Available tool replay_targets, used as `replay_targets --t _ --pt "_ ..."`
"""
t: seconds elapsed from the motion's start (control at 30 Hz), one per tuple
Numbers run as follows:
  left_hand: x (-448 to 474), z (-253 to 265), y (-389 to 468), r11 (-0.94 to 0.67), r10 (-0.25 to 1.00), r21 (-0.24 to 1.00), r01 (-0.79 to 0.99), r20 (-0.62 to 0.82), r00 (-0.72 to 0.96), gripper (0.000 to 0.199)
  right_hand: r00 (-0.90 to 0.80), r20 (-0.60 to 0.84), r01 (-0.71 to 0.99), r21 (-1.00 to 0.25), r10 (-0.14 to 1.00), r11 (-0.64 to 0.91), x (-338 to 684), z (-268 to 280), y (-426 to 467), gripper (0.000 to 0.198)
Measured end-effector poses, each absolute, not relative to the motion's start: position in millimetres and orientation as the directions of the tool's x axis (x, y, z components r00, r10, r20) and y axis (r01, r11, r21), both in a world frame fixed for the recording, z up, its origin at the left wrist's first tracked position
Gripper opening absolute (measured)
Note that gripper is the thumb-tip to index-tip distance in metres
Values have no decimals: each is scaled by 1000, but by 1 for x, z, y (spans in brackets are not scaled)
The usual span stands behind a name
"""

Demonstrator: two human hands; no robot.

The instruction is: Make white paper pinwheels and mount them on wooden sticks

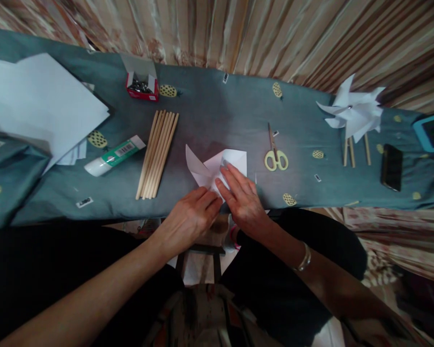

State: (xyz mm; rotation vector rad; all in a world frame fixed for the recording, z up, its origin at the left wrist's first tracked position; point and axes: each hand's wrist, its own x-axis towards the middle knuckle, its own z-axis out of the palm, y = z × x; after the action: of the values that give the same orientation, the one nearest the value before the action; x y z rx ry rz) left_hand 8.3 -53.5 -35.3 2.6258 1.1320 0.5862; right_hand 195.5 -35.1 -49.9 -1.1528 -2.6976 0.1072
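A partly folded white paper pinwheel (235,158) lies near the front edge of the cloth-covered table. One pointed blade stands up at its left, and its right side is flatter. My left hand (194,212) is closed on the lower edge of the paper, fingers curled. From the right, my right hand (244,198) holds the paper, its fingertips pressed together near the middle. My fingers hide the centre. Yellow-handled scissors (276,159) rest to the right of the paper, and a bundle of wooden sticks (157,154) lies to its left.
A glue stick (115,155) lies left of the sticks, near a stack of white paper (47,106). Behind is an open red box (142,91) of small metal pieces. Finished pinwheels (352,113) on sticks, a dark phone (391,167) and a blue-framed device (432,132) are at right.
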Motion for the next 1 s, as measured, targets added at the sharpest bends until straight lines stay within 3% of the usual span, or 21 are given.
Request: replay_targets --t 0.23,0.43,0.57,0.8,1.0 --pt "9 -37 -52 -686 727 320 654 268 632 15 -658 138 719 -177 740 673 200 -51 -29 41" --pt "10 -36 -52 -688 726 282 669 269 633 15 -525 172 764 -337 833 551 213 -32 6 49" --pt "8 -33 -52 -683 731 276 677 248 636 14 -522 80 764 -399 849 507 214 -30 38 48" --pt "0 -26 -51 -679 734 301 669 254 630 17 -561 23 743 -426 827 516 209 -19 58 38" --pt "-17 -22 -38 -657 751 281 699 325 575 19 -444 -57 797 -481 894 365 221 -7 52 26"
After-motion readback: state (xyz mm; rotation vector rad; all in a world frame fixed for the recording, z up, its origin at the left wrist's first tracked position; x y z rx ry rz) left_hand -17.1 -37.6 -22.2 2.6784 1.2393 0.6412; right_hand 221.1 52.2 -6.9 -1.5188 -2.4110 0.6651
